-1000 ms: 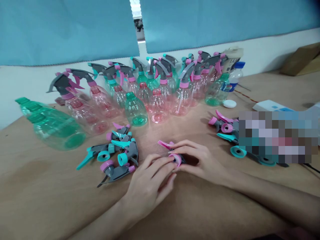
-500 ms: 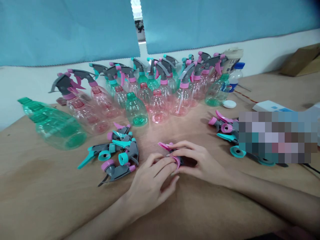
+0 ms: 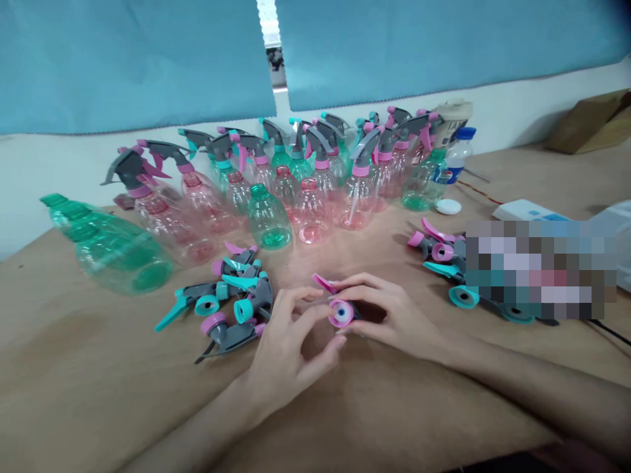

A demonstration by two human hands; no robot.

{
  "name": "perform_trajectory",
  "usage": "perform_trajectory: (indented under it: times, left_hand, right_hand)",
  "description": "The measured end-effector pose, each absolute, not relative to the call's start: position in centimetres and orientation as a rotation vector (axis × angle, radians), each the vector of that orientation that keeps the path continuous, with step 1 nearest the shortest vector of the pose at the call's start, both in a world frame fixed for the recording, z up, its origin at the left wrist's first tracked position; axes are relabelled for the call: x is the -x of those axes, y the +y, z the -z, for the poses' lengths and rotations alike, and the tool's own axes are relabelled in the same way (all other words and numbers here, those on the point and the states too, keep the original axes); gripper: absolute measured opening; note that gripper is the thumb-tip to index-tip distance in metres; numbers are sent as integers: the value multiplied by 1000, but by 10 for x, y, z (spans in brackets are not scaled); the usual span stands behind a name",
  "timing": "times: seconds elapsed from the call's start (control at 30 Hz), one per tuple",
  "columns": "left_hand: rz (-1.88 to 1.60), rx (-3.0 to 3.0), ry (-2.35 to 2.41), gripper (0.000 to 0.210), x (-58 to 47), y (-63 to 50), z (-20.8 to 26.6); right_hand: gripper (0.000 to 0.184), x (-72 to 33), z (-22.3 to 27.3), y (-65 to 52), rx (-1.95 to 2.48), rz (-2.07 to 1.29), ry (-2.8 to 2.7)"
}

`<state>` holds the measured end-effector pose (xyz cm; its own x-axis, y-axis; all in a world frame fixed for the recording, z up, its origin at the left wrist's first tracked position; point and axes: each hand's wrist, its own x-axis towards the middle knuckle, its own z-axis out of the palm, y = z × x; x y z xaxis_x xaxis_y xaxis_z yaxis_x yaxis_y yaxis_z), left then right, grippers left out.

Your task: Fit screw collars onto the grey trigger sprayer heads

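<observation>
Right hand [image 3: 397,315]: gripping pink-and-grey trigger sprayer head [image 3: 323,282], just below frame centre.
Left hand [image 3: 283,348]: loosely open, index at pink collar [image 3: 340,324].
Collar mouth: left fingers just came off it; white inner seat [image 3: 340,309] now exposed.

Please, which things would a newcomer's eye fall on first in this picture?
Probably the eye falls first on the crowd of pink and green bottles at the back of the table. Near the centre, the pink-and-gray spray head held in the right grip likely comes next. Large blue panels above the bottles also stand out.
</observation>
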<state>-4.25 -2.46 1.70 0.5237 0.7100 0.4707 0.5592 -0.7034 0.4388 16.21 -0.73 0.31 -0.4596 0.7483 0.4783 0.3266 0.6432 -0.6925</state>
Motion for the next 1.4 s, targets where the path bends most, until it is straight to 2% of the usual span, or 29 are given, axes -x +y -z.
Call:
perform_trajectory:
  times: [0.23, 0.43, 0.8, 1.07, 1.23, 1.4]
  left_hand:
    - [-872, -2432, 1046, 24, 39, -27, -19]
    - [-872, -2487, 1056, 7, 38, -27, -18]
    - [-915, -2423, 1146, 23, 44, -23, -14]
    - [-888, -2375, 1163, 19, 44, -23, -13]
    - [-868, -2400, 1186, 18, 45, -22, -14]
    - [-853, -2397, 1227, 19, 45, -20, -13]
  right_hand:
    - [22, -161, 0, -7, 796, -639, -2072]
    - [26, -162, 6, -5, 765, -601, -2110]
    - [25, -172, -12, -2, 958, -442, -2037]
    - [26, -239, -35, -3, 1237, -343, -1893]
    - [30, -303, -53, -17, 1469, -101, -1912]
    - [36, -327, -39, -32, 1581, -13, -2117]
